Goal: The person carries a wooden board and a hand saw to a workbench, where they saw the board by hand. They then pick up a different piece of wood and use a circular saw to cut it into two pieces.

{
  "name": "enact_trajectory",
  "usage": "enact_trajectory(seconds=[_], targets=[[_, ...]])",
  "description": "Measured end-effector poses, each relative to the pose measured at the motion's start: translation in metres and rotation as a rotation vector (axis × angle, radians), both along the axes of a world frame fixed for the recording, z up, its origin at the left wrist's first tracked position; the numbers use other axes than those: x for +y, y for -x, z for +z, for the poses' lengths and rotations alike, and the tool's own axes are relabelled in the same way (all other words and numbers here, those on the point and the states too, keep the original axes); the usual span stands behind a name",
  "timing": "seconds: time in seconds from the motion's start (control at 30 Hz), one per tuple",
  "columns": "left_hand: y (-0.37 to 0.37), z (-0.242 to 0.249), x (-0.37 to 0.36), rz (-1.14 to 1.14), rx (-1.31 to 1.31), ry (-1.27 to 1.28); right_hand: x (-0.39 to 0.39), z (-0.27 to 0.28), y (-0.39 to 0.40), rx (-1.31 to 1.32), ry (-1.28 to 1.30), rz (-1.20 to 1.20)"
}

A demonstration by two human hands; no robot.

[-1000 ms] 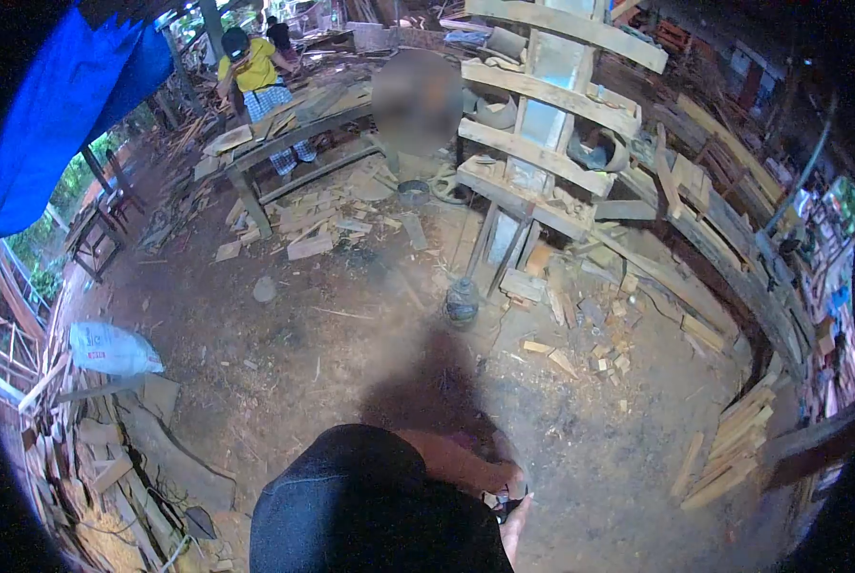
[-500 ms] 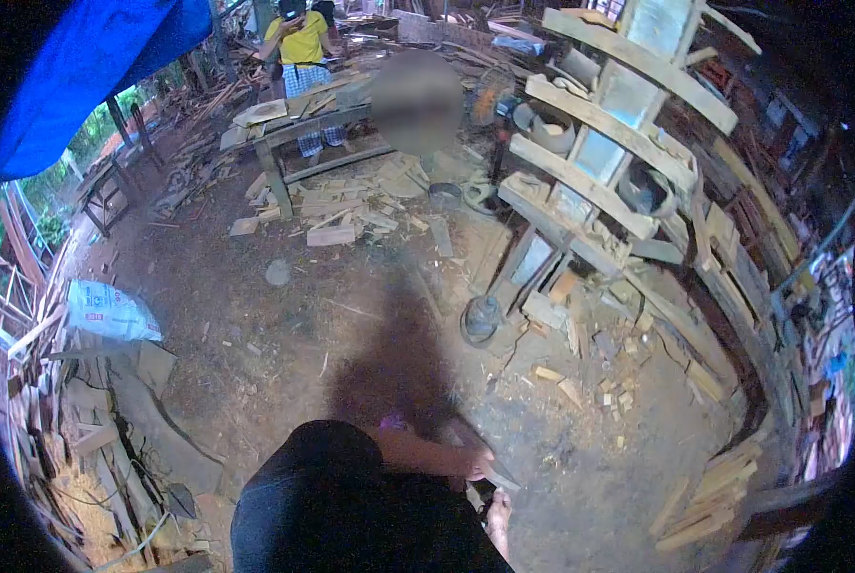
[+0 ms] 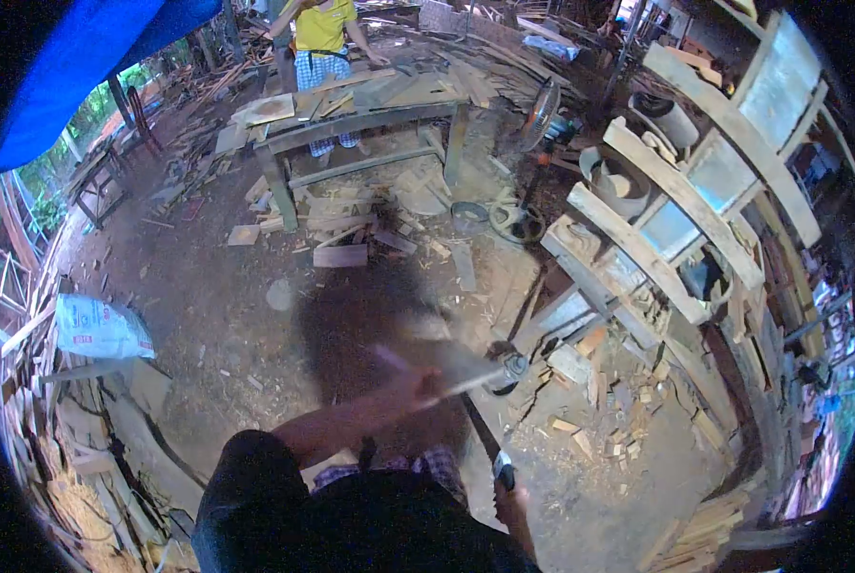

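Observation:
My left hand (image 3: 431, 384) is stretched out in front of me, closed around a pale, flat wooden piece (image 3: 477, 378) that is smeared by motion. Nearer my body, on the right, my right hand (image 3: 513, 498) grips the black handle (image 3: 505, 472) of a long, narrow tool. Its dark blade (image 3: 482, 427) points up and left, its far end close below the wooden piece. I cannot tell whether it is a saw or a long knife. Beyond the wooden piece, a dark round-topped object (image 3: 513, 369) stands on the ground at the foot of the rack.
A wooden rack (image 3: 675, 191) with curved slats leans on the right. Wood offcuts (image 3: 599, 435) litter the ground below it. A workbench (image 3: 365, 124) stands ahead, with a person in a yellow shirt (image 3: 320, 29) behind it. At left, a white sack (image 3: 103, 327) lies on piled scrap wood.
Both hands, close together low down before, have moved apart. My left hand has swung up and forward with the wooden piece; the tool's blade now shows. My view has shifted left.

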State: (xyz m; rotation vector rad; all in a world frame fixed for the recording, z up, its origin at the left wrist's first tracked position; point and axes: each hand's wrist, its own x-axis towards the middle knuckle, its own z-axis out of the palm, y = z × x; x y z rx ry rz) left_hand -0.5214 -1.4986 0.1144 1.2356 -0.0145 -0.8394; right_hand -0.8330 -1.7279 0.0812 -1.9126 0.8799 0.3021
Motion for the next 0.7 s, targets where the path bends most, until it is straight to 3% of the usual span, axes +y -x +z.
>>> enact_trajectory(seconds=[0.03,0.07,0.1,0.2,0.27,0.3,0.37,0.4,0.47,0.53,0.6,0.63,0.7], targets=[[-0.029,0.067,0.000,0.293,0.625,0.163,-0.001,0.005,-0.034,-0.134,-0.007,0.016],[-0.063,0.078,0.005,0.271,0.495,0.217,-0.004,0.004,-0.062,-0.264,-0.015,0.033],[-0.096,0.080,0.010,0.249,0.368,0.269,-0.006,-0.004,-0.099,-0.449,0.177,0.153],[-0.209,0.097,0.005,0.420,0.344,0.307,-0.007,0.016,-0.217,-0.428,0.171,0.111],[-0.265,0.139,0.007,0.151,-1.147,-0.522,-0.026,-0.009,-0.284,-0.474,0.142,0.117],[-0.343,0.081,-0.002,0.148,-1.148,-0.520,-0.033,-0.007,-0.323,-0.450,0.172,0.131],[-0.471,-0.038,0.010,0.417,-0.614,0.061,-0.049,-0.013,-0.411,-0.573,0.318,0.187],[-0.489,0.010,0.004,0.397,-0.612,0.046,-0.049,-0.015,-0.444,-0.567,0.303,0.168],[-0.521,0.121,-0.039,0.466,-0.124,0.356,-0.058,-0.008,-0.510,-0.746,0.247,0.040],[-0.592,0.111,-0.050,0.546,-0.080,0.378,-0.068,0.023,-0.574,-0.726,0.409,0.062],[-0.651,0.117,-0.066,0.619,-0.047,0.393,-0.078,0.044,-0.637,-0.666,0.176,-0.035],[-0.676,0.128,-0.073,0.664,-0.052,0.408,-0.083,0.053,-0.679,-0.863,0.403,0.030],[-0.744,0.117,-0.081,0.704,-0.061,0.421,-0.096,0.061,-0.751,-0.864,0.454,0.048]])
